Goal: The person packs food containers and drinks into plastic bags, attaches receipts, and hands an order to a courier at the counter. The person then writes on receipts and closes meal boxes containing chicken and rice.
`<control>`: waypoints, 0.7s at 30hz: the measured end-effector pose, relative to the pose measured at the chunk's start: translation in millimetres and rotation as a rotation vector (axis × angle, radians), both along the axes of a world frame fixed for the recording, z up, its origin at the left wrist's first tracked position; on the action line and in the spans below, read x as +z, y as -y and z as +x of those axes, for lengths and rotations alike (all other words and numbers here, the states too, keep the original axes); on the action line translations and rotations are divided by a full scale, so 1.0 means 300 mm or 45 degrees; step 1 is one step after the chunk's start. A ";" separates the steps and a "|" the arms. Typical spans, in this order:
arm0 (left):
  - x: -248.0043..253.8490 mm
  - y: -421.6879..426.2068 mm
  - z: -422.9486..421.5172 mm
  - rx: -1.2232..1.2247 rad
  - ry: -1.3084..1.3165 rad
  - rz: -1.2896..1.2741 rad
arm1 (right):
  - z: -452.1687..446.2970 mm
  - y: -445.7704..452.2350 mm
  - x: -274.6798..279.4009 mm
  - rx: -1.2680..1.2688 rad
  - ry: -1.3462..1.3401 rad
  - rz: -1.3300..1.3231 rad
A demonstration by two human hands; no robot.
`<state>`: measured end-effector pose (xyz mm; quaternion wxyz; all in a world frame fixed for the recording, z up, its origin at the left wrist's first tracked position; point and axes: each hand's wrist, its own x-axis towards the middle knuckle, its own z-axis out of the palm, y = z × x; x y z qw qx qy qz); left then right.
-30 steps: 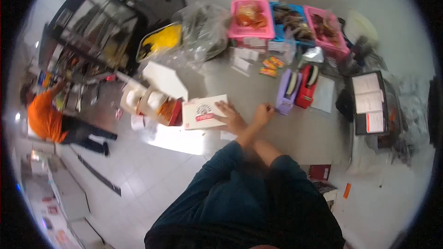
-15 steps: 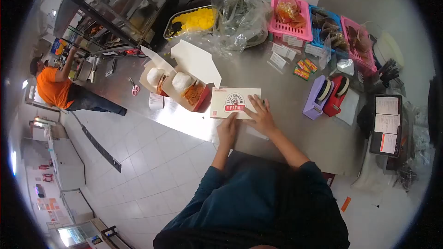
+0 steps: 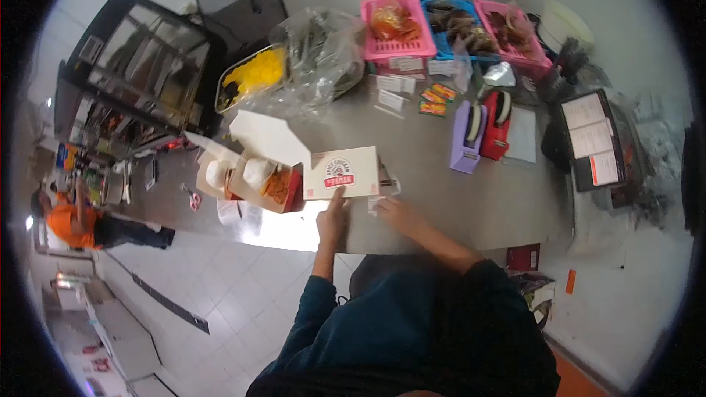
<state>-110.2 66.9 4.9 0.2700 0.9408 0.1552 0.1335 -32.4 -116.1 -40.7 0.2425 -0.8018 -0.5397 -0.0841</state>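
Note:
A closed white box (image 3: 340, 173) with a red and black print lies on the metal table. My left hand (image 3: 330, 220) is at its front edge, the index finger stretched onto the printed lid. By the box's front right corner, my right hand (image 3: 398, 215) has its fingers drawn together at a small pale item too blurred to name. Small clear packets (image 3: 390, 182) show at the box's right side. Left of it stand two open boxes with white wrapped rounds; the nearer one (image 3: 293, 191) also holds fried food.
Purple (image 3: 466, 137) and red (image 3: 496, 125) tape dispensers stand to the right, near a tablet (image 3: 594, 140). Pink (image 3: 398, 47) and blue baskets line the back. Scissors (image 3: 192, 197) lie left. A person in orange (image 3: 72, 222) stands beyond the glass cabinet (image 3: 140, 66).
My right hand has left the lid and moved to the box's front right corner, its fingers now drawn together. My left hand stays at the front edge. The camera view has shifted.

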 end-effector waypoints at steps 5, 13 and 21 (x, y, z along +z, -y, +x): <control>0.216 0.112 0.137 -0.077 0.197 -0.903 | 0.113 0.071 0.174 -0.385 -1.300 0.568; 0.100 0.624 0.593 -0.619 -0.504 -1.613 | 0.118 0.740 0.421 -0.756 -1.208 2.256; -0.127 0.714 0.468 -0.422 0.200 -0.834 | 0.093 0.547 0.516 -1.218 -0.943 1.750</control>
